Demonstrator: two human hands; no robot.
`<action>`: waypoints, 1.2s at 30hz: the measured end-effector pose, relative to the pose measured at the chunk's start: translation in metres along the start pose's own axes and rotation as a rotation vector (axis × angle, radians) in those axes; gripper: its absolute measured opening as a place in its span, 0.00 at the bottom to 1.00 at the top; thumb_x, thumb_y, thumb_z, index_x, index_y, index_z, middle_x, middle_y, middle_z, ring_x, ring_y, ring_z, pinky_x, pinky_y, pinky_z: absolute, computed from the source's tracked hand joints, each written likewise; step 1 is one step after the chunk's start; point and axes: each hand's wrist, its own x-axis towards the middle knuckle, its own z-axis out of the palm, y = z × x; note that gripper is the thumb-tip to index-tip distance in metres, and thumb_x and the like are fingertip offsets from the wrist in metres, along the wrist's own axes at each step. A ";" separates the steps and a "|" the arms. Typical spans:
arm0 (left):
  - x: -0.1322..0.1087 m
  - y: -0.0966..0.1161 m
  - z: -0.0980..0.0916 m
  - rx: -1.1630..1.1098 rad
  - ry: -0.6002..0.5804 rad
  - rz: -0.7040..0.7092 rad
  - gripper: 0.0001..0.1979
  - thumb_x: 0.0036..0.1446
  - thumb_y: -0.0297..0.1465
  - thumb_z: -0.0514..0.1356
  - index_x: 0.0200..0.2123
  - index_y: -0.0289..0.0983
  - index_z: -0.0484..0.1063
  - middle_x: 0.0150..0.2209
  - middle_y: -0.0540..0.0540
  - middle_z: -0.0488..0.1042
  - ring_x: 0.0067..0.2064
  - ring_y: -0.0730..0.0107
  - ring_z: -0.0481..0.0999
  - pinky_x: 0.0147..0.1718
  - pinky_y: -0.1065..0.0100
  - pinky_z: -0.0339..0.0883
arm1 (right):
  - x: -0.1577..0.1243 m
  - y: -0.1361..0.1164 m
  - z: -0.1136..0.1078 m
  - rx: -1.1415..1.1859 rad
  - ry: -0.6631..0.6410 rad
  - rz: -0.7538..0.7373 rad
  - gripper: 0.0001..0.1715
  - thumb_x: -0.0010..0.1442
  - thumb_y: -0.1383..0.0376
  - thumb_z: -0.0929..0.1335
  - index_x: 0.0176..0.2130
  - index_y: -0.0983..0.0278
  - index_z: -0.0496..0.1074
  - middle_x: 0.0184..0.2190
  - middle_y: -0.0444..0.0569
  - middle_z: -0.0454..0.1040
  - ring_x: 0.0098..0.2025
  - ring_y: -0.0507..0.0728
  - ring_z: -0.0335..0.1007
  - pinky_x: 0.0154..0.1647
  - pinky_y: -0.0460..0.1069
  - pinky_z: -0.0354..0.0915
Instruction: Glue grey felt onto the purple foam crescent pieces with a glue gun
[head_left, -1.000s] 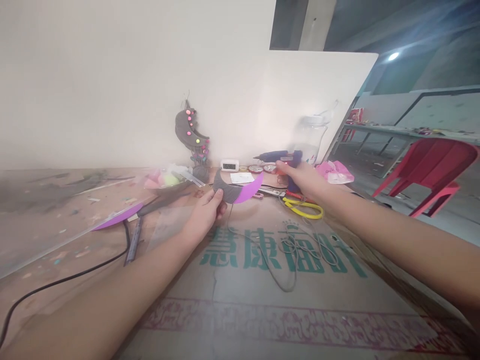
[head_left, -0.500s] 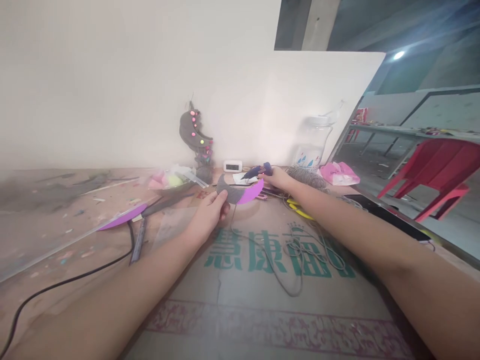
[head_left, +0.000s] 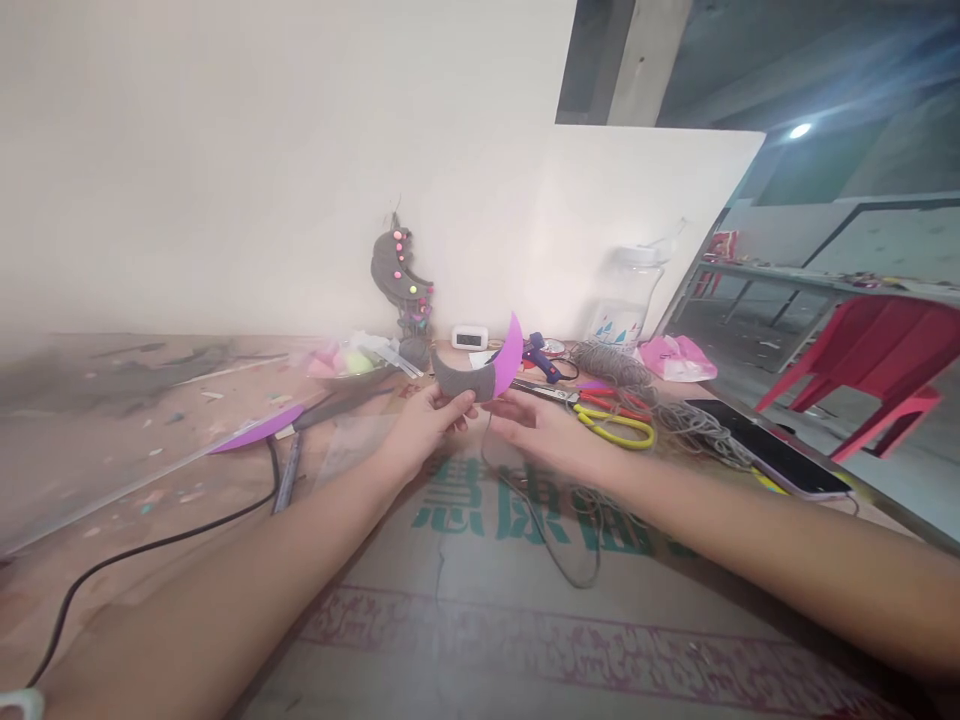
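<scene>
My left hand is closed on a purple crescent cutout, gripping it low between thumb and fingers. Grey yarn covers the left part of the crescent, while its right tip is bare purple. A loose yarn strand hangs below it and curls across the cardboard. Beside the crescent's lower edge is my right hand, thumb and forefinger apart. Its fingertips are close to the strand; whether they touch it I cannot tell. Behind the crescent a blue hot glue gun lies on the table.
Scissors with yellow handles, a grey yarn bundle and a phone lie to the right. A decorated crescent hangs on the wall. A clear jar stands at the back. Another purple piece and a black cable are left.
My right hand has let go of the glue gun, leaving it on the table, and has come back toward the crescent. The crescent has tilted, its purple tip now pointing up.
</scene>
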 end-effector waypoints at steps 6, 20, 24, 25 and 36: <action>0.000 -0.002 0.001 0.022 0.080 0.025 0.18 0.50 0.45 0.60 0.31 0.34 0.66 0.28 0.50 0.70 0.25 0.77 0.68 0.26 0.73 0.59 | 0.003 -0.003 0.023 0.012 -0.031 0.212 0.20 0.61 0.60 0.62 0.51 0.63 0.65 0.15 0.36 0.58 0.18 0.49 0.56 0.24 0.46 0.60; -0.004 0.000 0.005 0.204 0.018 0.000 0.28 0.50 0.35 0.60 0.54 0.38 0.60 0.22 0.54 0.68 0.23 0.74 0.69 0.23 0.73 0.62 | -0.018 -0.027 0.001 -0.886 0.000 -0.261 0.16 0.65 0.60 0.57 0.37 0.61 0.71 0.29 0.45 0.72 0.30 0.51 0.64 0.30 0.46 0.53; -0.007 0.001 0.006 0.343 -0.095 -0.005 0.17 0.53 0.41 0.56 0.40 0.35 0.72 0.29 0.47 0.73 0.30 0.70 0.71 0.27 0.71 0.63 | -0.011 -0.021 -0.013 -0.740 0.071 -0.184 0.18 0.65 0.59 0.58 0.33 0.63 0.71 0.25 0.43 0.69 0.28 0.50 0.61 0.29 0.46 0.53; -0.008 0.002 0.006 0.360 -0.112 0.009 0.18 0.53 0.42 0.57 0.41 0.36 0.73 0.33 0.46 0.73 0.32 0.69 0.71 0.29 0.70 0.63 | -0.009 -0.019 -0.016 -0.708 0.088 -0.169 0.18 0.64 0.59 0.58 0.33 0.63 0.71 0.24 0.43 0.68 0.27 0.50 0.61 0.29 0.46 0.53; -0.015 0.005 0.010 0.482 -0.163 0.051 0.20 0.49 0.43 0.61 0.42 0.39 0.69 0.32 0.48 0.72 0.32 0.69 0.70 0.30 0.69 0.62 | -0.001 -0.017 -0.030 -0.460 0.164 -0.092 0.18 0.61 0.56 0.61 0.33 0.65 0.72 0.24 0.43 0.65 0.27 0.51 0.57 0.30 0.46 0.54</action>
